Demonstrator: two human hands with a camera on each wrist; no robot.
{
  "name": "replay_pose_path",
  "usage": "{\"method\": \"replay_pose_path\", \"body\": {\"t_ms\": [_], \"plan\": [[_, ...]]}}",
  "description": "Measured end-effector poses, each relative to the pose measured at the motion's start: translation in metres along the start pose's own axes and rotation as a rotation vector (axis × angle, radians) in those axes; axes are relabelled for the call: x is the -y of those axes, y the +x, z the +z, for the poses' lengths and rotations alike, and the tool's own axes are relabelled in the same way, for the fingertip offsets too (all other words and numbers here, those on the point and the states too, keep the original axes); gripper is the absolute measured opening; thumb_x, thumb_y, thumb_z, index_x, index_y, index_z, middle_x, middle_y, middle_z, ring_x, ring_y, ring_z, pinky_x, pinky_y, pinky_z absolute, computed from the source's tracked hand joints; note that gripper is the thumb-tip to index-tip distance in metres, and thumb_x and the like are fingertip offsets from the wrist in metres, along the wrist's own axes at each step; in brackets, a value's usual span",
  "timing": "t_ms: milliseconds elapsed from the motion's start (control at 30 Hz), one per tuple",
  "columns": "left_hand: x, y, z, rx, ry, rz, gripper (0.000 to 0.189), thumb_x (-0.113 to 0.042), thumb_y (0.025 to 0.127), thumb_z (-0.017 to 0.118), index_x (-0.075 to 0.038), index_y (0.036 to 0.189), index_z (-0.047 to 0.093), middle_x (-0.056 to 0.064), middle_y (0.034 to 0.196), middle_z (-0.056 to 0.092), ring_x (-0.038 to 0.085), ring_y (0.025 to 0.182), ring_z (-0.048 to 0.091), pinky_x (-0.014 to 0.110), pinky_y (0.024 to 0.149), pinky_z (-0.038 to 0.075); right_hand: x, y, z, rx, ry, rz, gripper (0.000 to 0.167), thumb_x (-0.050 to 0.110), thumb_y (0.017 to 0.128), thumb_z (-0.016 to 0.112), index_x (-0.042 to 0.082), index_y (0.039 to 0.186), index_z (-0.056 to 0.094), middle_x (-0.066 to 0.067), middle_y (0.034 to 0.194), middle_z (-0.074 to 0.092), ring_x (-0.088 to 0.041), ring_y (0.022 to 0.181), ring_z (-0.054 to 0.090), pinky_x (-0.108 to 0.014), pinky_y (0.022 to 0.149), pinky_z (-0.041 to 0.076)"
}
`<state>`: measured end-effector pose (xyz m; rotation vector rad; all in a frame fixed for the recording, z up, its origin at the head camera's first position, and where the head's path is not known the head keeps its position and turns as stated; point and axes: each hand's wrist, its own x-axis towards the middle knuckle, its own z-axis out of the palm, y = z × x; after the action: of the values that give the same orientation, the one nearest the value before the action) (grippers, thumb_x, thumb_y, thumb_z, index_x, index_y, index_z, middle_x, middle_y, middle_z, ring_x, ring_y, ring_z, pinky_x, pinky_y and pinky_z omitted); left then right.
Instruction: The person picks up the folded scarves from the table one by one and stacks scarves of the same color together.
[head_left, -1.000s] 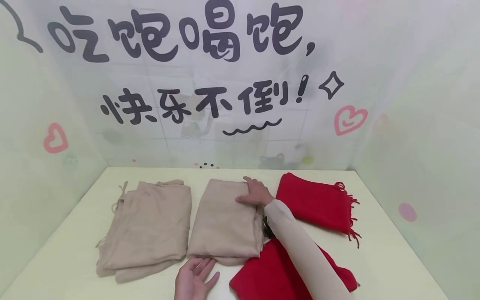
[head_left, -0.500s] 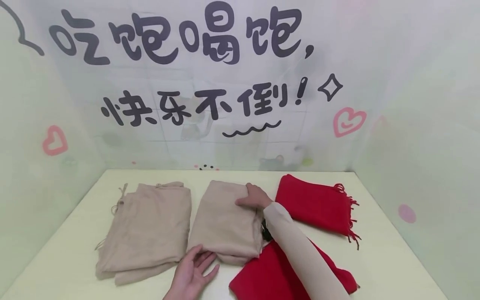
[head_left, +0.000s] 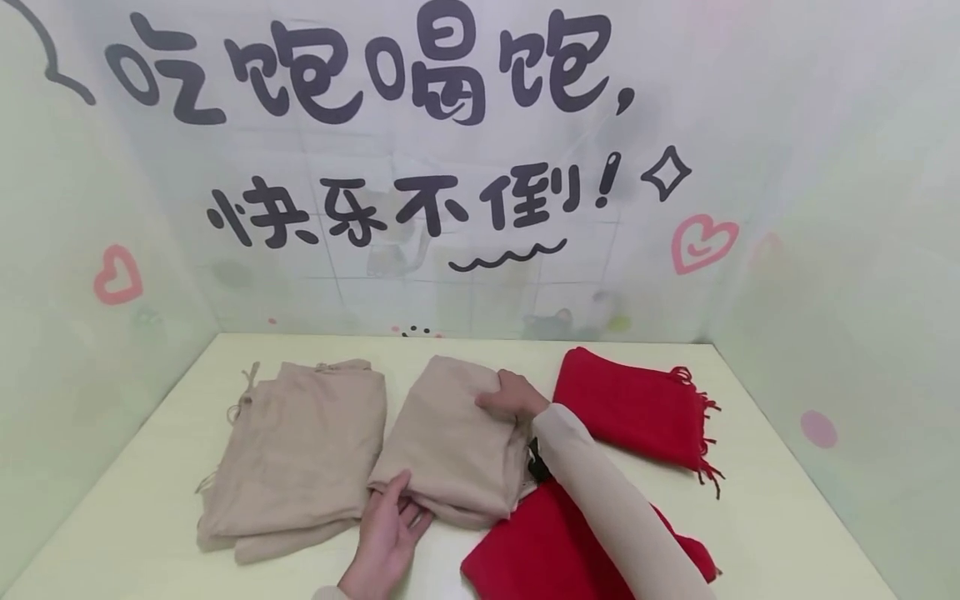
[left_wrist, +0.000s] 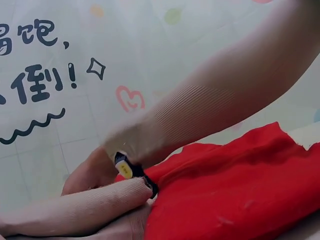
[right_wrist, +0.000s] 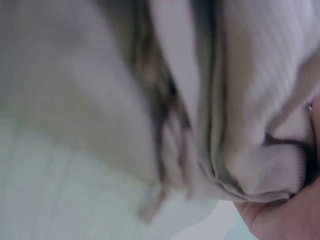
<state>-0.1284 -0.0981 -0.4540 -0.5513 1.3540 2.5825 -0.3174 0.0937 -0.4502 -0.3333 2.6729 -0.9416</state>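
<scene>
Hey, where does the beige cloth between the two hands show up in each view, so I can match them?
Head: beige cloth in the lower middle.
Left wrist: same cloth along the bottom left.
Right wrist: close up, its folds filling the upper right.
Shared landmark: smiling pink heart, in head and left wrist only.

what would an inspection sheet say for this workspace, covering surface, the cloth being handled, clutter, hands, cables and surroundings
Surface: pale tabletop, cloths lying on it
Job's things: middle beige cloth, folded, held in both hands
Clutter: left beige cloth, folded; far red cloth, fringed; near red cloth, partly hidden by the right sleeve
Hands: left hand grips the near-left corner, thumb on top; right hand grips the far-right side
Cables: nothing seen
Surroundings: wall with dark lettering and pink hearts
</scene>
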Motion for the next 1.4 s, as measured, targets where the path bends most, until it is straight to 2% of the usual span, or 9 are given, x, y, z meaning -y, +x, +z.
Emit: {"method": "replay_pose_path", "body": {"t_ms": [133,300,400,533,733,933,1167,1300,1400], "plan": [[-0.003,0.006,0.001,-0.044,-0.026,0.013,0.059,-0.033,0.102,0.036,-0.001,0.145,0.012,0.020,0.146,0.031,0.032,0.140,0.027,0.056,0.113,0.024,-0.001,-0.002,-0.003,0.001,-0.011,-0.007,0.050,0.036,0.083,0.064,-0.002,0.112,0.051,-0.014,0.101,0.058,-0.023,0.091,0.058,-0.038,0.084,0.049],[-0.007,0.011,0.003,-0.025,-0.097,-0.013,0.059,-0.033,0.102,0.029,0.000,0.146,0.009,0.022,0.150,0.019,0.033,0.141,0.018,0.061,0.113,0.017,-0.002,-0.006,-0.003,0.012,0.037,0.020,0.046,0.029,0.084,0.064,-0.004,0.111,0.048,-0.014,0.099,0.055,-0.024,0.090,0.055,-0.039,0.085,0.048],[-0.011,0.013,0.004,-0.013,-0.163,-0.040,0.062,-0.035,0.101,0.025,0.000,0.148,0.002,0.021,0.153,0.009,0.033,0.144,0.008,0.065,0.112,0.009,-0.001,-0.008,-0.002,0.029,0.079,0.046,0.046,0.026,0.084,0.063,-0.005,0.114,0.045,-0.015,0.103,0.054,-0.025,0.095,0.054,-0.041,0.089,0.047],[-0.017,0.018,0.004,-0.004,-0.197,-0.050,0.066,-0.036,0.101,0.022,-0.003,0.150,-0.008,0.019,0.154,0.000,0.032,0.144,0.002,0.062,0.114,0.006,0.000,-0.012,0.000,0.034,0.144,0.065,0.047,0.023,0.084,0.063,-0.005,0.116,0.045,-0.015,0.107,0.053,-0.026,0.098,0.054,-0.043,0.093,0.046],[-0.025,0.024,0.006,0.007,-0.231,-0.028,0.062,-0.032,0.102,0.019,-0.004,0.150,-0.009,0.011,0.147,0.015,0.025,0.143,0.008,0.047,0.118,0.009,0.004,-0.023,0.000,0.056,0.279,0.084,0.047,0.018,0.084,0.061,-0.007,0.122,0.045,-0.017,0.115,0.054,-0.026,0.105,0.054,-0.043,0.098,0.045],[-0.033,0.035,0.003,-0.030,-0.144,0.000,0.058,-0.031,0.103,0.022,-0.004,0.150,0.001,0.003,0.135,0.030,0.019,0.131,0.026,0.038,0.116,0.018,0.007,-0.032,-0.002,0.075,0.334,0.162,0.056,0.021,0.086,0.060,-0.006,0.131,0.042,-0.018,0.125,0.052,-0.030,0.115,0.050,-0.046,0.107,0.036],[-0.043,0.045,-0.004,-0.070,-0.079,0.026,0.049,-0.028,0.103,0.027,-0.007,0.146,0.016,-0.004,0.127,0.036,0.005,0.112,0.040,0.021,0.104,0.032,0.011,-0.040,-0.002,0.078,0.369,0.214,0.050,0.020,0.081,0.062,-0.005,0.122,0.049,-0.016,0.117,0.056,-0.025,0.105,0.054,-0.042,0.102,0.041],[-0.045,0.051,-0.008,-0.083,-0.027,0.040,0.034,-0.023,0.101,0.036,-0.008,0.132,0.033,-0.003,0.125,0.040,0.001,0.103,0.046,0.015,0.094,0.040,0.009,-0.051,0.001,0.086,0.406,0.257,0.053,0.020,0.081,0.064,-0.006,0.123,0.046,-0.016,0.117,0.054,-0.026,0.105,0.054,-0.041,0.099,0.043],[-0.054,0.054,-0.013,-0.097,0.073,0.073,0.036,-0.015,0.097,0.044,0.001,0.129,0.036,0.004,0.129,0.039,0.005,0.107,0.046,0.013,0.086,0.042,0.017,-0.053,0.006,0.082,0.426,0.282,0.057,0.020,0.083,0.065,-0.007,0.127,0.043,-0.017,0.120,0.053,-0.028,0.107,0.054,-0.043,0.099,0.043]]}}
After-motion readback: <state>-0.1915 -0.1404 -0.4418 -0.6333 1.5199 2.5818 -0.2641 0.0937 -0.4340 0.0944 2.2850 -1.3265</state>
